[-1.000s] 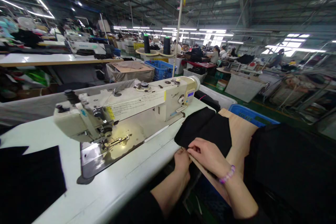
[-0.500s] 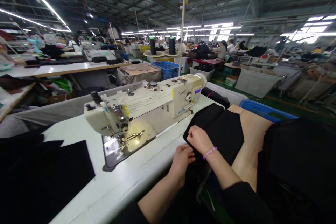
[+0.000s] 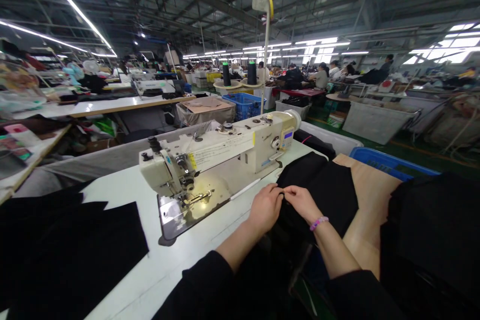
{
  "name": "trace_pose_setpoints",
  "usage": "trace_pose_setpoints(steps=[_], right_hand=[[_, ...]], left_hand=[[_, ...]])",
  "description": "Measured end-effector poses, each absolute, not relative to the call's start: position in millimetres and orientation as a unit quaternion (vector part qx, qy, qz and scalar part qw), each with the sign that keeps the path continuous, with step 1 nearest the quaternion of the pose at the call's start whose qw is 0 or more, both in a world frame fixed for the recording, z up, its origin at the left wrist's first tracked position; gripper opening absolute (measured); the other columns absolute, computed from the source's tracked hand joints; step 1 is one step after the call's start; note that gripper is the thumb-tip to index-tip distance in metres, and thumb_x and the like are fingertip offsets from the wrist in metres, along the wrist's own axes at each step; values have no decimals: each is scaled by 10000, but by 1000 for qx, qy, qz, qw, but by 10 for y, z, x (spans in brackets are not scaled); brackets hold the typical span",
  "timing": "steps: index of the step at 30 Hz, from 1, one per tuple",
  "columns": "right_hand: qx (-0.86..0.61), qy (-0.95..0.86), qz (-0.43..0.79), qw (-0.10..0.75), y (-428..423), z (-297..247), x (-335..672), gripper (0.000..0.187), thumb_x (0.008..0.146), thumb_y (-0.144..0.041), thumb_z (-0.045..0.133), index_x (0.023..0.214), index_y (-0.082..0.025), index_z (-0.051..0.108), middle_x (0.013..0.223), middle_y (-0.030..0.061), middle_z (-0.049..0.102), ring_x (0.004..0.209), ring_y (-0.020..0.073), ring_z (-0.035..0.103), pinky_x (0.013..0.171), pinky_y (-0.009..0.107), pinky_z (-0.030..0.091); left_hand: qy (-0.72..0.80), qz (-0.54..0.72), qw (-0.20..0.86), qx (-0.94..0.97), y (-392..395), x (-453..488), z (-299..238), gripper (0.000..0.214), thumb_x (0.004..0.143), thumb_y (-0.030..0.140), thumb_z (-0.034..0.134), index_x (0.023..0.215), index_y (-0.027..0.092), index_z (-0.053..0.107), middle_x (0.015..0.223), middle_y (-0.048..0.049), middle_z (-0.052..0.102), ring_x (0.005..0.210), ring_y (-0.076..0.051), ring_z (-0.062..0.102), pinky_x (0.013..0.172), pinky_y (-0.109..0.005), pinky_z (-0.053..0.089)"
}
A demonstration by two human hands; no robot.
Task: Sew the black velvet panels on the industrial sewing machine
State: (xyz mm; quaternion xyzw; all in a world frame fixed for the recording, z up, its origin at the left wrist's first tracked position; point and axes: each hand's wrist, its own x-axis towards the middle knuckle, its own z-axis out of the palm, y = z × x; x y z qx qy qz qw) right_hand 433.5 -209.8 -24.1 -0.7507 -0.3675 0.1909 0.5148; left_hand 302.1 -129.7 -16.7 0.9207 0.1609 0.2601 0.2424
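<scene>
**Pinching the black fabric panel (image 3: 326, 180) at its edge**

The panel lies at the right end of my white sewing table (image 3: 210, 232), overlapping the wood-grained board (image 3: 369, 197). To handle this edge well, I'd judge, I should pinch lightly, align it between my fingertips and leave the rest flat. My left hand (image 3: 265, 207) is nearly closed, thumb and fingers pinching the near-left edge. My right hand (image 3: 300, 201), above a beaded bracelet (image 3: 319, 223), pinches right beside it, fingertips meeting; how much cloth each grips I can't tell. The sewing machine (image 3: 217, 146) stands to the left.
</scene>
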Motion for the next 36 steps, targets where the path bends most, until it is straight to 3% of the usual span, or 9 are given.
trace_pose_setpoints(steps=[7, 10, 13, 15, 20, 25, 29, 33, 36], right_hand=[[-749, -288, 169, 572, -2115, -235, 4430, 219, 655, -361, 621, 717, -182, 731, 773, 72, 749, 747, 223, 679, 702, 320, 515], [-747, -271, 173, 582, -2136, -190, 4452, 248, 648, -388, 636, 728, -179, 743, 765, 77, 750, 743, 235, 688, 674, 320, 520], [-749, -271, 178, 578, -2145, -143, 4429, 279, 629, -412, 639, 724, -174, 749, 702, 60, 732, 669, 216, 664, 622, 306, 501], [-751, -280, 188, 567, -2144, -129, 4393, 281, 603, -413, 642, 701, -172, 749, 650, 43, 711, 619, 201, 635, 593, 298, 483], [-764, -271, 193, 552, -2168, -172, 4369, 289, 590, -416, 637, 704, -173, 744, 700, 57, 725, 695, 226, 659, 612, 300, 500], [-790, -203, 155, 557, -2216, -223, 4508, 323, 609, -454, 603, 719, -176, 725, 703, 93, 724, 756, 274, 692, 615, 329, 536], [-774, -244, 211, 544, -2225, -216, 4485, 273, 555, -426, 668, 699, -202, 728, 744, 73, 743, 701, 248, 695, 611, 311, 546], [-750, -258, 237, 562, -2171, -184, 4413, 311, 568, -445, 684, 733, -185, 729, 639, 70, 715, 597, 257, 686, 558, 338, 552], [-751, -265, 161, 583, -2184, -73, 4505, 344, 665, -482, 615, 779, -180, 733, 612, 78, 703, 637, 271, 699, 586, 348, 566]], left_hand=[[138, 216, 181, 949, -1289, 2990, -135, 261, 975, 244, 431, 839, 156, 637, 924, -97, 671, 962, -235, 633, 932, -386, 516], [152, 227, 176, 946, -1284, 2985, -128, 187, 956, 206, 452, 1031, 137, 609, 1040, -119, 652, 1010, -241, 621, 917, -383, 526], [133, 261, 156, 943, -1273, 3023, -90, 385, 927, 129, 455, 1311, 140, 472, 1329, -148, 542, 1210, -257, 529, 1013, -412, 477], [101, 259, 137, 951, -1262, 3072, -63, 369, 920, 94, 436, 1275, 152, 514, 1299, -137, 568, 1201, -263, 535, 1010, -423, 476], [87, 213, 110, 967, -1218, 3135, -81, 187, 898, 94, 459, 925, 121, 643, 887, -124, 663, 842, -247, 646, 764, -368, 550], [47, 214, 94, 971, -1209, 3049, -145, 173, 936, 165, 484, 955, 151, 655, 1112, -121, 669, 1115, -237, 592, 942, -331, 503], [98, 241, 117, 958, -1240, 3065, -131, 376, 942, 172, 469, 1311, 108, 499, 1393, -160, 529, 1235, -259, 535, 1001, -360, 478], [108, 186, 162, 963, -1211, 3130, -142, 339, 901, 248, 577, 1220, 132, 560, 1103, -132, 685, 1013, -256, 654, 860, -351, 545], [111, 196, 178, 958, -1191, 3142, -183, 272, 881, 161, 568, 1149, 127, 600, 1162, -154, 667, 1077, -267, 630, 939, -375, 518]])
